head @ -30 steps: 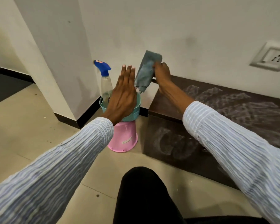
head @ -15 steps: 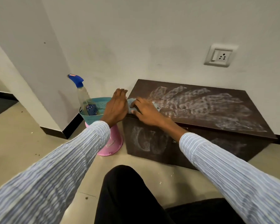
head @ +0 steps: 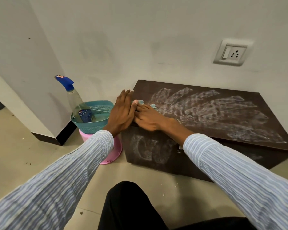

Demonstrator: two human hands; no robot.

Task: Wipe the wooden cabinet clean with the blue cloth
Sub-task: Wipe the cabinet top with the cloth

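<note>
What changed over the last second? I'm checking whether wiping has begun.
The right hand brought the blue cloth down from mid-air onto the wooden cabinet top's left corner and presses it flat. The left hand came alongside. White smears, spray bottle and basket are unchanged.

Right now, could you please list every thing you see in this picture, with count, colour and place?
wooden cabinet: one, dark brown with white smears, against the wall at right
blue cloth: one, on the cabinet's left end, under the right hand
spray bottle: one, clear with blue head, standing in the basket
basket: one, teal, on the pink stool
pink stool: one, left of the cabinet
wall socket: one, white, above the cabinet
left hand: fingers straight, at the cabinet's left edge
right hand: flat on the cloth
</note>
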